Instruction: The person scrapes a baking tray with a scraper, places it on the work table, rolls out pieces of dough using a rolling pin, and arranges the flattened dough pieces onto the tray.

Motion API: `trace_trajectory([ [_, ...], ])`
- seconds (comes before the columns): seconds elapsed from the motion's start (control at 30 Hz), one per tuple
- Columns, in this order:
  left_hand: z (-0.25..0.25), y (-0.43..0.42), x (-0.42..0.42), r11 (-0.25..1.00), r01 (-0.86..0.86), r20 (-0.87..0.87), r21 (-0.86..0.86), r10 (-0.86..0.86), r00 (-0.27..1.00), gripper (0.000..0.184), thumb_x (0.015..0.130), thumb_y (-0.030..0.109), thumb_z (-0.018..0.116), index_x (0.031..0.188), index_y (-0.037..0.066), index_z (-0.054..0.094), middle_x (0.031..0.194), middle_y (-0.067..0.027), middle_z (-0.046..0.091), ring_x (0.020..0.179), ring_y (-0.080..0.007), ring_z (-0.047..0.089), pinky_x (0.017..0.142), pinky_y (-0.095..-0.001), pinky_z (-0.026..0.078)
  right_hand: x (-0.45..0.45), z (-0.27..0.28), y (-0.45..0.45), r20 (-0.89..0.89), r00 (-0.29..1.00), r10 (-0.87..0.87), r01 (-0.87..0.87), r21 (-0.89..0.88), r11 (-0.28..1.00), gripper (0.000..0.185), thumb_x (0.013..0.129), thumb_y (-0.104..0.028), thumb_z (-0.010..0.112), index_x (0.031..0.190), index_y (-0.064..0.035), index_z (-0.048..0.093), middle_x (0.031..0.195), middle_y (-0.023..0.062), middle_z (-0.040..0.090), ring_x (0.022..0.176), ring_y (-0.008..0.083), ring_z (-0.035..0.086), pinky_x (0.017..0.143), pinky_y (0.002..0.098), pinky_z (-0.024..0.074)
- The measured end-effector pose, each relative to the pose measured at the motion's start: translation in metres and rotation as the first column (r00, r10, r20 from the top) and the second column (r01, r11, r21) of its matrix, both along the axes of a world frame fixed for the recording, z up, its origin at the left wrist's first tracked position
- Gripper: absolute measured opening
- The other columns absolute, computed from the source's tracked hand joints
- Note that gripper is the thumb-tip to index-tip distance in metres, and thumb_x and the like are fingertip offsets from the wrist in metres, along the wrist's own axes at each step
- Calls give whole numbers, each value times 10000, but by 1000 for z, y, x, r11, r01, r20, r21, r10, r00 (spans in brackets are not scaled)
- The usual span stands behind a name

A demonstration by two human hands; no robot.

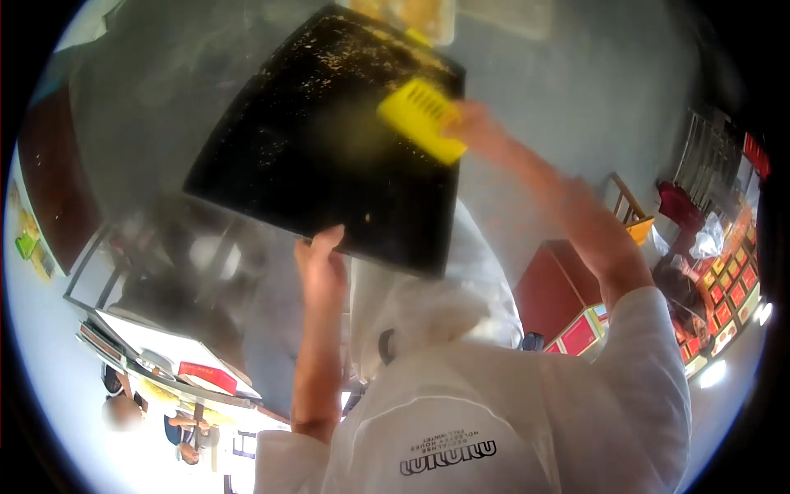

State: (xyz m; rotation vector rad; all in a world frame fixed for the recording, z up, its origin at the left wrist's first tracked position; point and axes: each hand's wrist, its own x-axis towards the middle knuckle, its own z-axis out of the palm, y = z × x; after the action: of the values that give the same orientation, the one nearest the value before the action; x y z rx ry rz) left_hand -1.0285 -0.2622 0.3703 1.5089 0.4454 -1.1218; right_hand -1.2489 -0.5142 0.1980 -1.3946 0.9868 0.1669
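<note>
A black baking tray (321,173) is tilted in front of me, with pale crumbs scattered mostly over its far half. My left hand (321,251) is closed on its near edge, the thumb lying over the rim. In my right hand (481,132) is a yellow scraper (420,119) with a row of slots, held over the right side of the tray. Whether the scraper's edge touches the tray surface I cannot tell. Just past the tray's far edge, a clear container (440,18) with yellowish contents is partly hidden.
A red-brown box (559,284) stands to my right, with a wooden chair (629,202) behind it. Stacked red and yellow packages (728,296) line the far right. At left are a metal-framed table (115,280) and a red box (206,377). Other people (188,432) appear at lower left.
</note>
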Motion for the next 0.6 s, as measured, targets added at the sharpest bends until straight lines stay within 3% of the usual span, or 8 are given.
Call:
trace_trajectory([
  [0.1, 6, -12, 4, 1000, 5, 26, 22, -6, 1000, 246, 783, 135, 740, 972, 24, 628, 911, -7, 629, 841, -92, 562, 738, -237, 428, 32, 75, -5, -145, 989, 7, 13, 143, 990, 281, 830, -216, 822, 1054, -72, 733, 890, 52, 748, 739, 130, 700, 629, 289, 559],
  [0.17, 0, 1, 11, 982, -13, -7, 188, 14, 1000, 239, 788, 138, 741, 957, 35, 608, 891, 2, 607, 793, -74, 525, 699, -232, 409, 32, 112, 35, 35, 989, -143, 115, 425, 898, 307, 855, -227, 806, 1100, -68, 712, 869, 18, 717, 740, 104, 665, 638, 268, 552],
  [0.27, -7, -3, 5, 986, -26, -4, 164, 27, 1000, 249, 793, 132, 738, 976, 32, 602, 883, 2, 604, 787, -69, 524, 688, -233, 411, 42, 153, 123, 327, 925, -193, 175, 83, 981, 179, 918, -197, 719, 994, -42, 675, 817, 55, 697, 709, 216, 679, 644, 368, 554],
  [0.3, -8, 1, 3, 993, -20, -17, 113, 22, 1000, 251, 800, 133, 738, 981, 31, 597, 901, -2, 609, 801, -77, 541, 698, -235, 425, 49, 184, 114, 134, 983, 125, -107, -135, 985, 173, 903, -162, 696, 983, -19, 642, 900, 148, 712, 755, 339, 702, 663, 409, 563],
  [0.33, -9, 3, 3, 998, -58, -35, 31, 59, 998, 351, 779, 55, 766, 1028, -85, 561, 1009, -134, 663, 954, -203, 637, 881, -312, 514, 54, 192, 115, 65, 981, 181, -165, -203, 965, 171, 879, -129, 674, 1014, -30, 639, 955, 195, 687, 804, 403, 673, 660, 456, 557],
  [0.4, -1, 2, -3, 999, -18, -18, 43, 18, 1000, 336, 790, 116, 734, 1084, 5, 615, 992, -16, 638, 884, -110, 596, 782, -232, 451, 50, 174, 110, -7, 960, 279, -252, -455, 854, 186, 870, -96, 645, 1048, -46, 633, 882, 166, 668, 742, 380, 669, 633, 472, 548],
  [0.43, 6, 6, -3, 998, -4, -45, 59, 7, 999, 330, 788, 109, 724, 1086, -4, 635, 992, -12, 649, 891, -115, 604, 806, -231, 449, 44, 150, 103, -31, 954, 297, -263, -556, 788, 169, 863, -66, 613, 1030, -59, 628, 829, 152, 643, 710, 368, 657, 611, 481, 539],
  [0.6, 17, 10, -17, 999, -34, -27, 12, 34, 999, 163, 796, 115, 710, 927, 33, 659, 898, 11, 639, 841, -94, 589, 780, -237, 436, 19, -20, 37, -194, 964, 181, -266, -681, 683, 68, 886, -99, 569, 952, -102, 583, 882, 166, 672, 794, 420, 660, 644, 530, 529],
])
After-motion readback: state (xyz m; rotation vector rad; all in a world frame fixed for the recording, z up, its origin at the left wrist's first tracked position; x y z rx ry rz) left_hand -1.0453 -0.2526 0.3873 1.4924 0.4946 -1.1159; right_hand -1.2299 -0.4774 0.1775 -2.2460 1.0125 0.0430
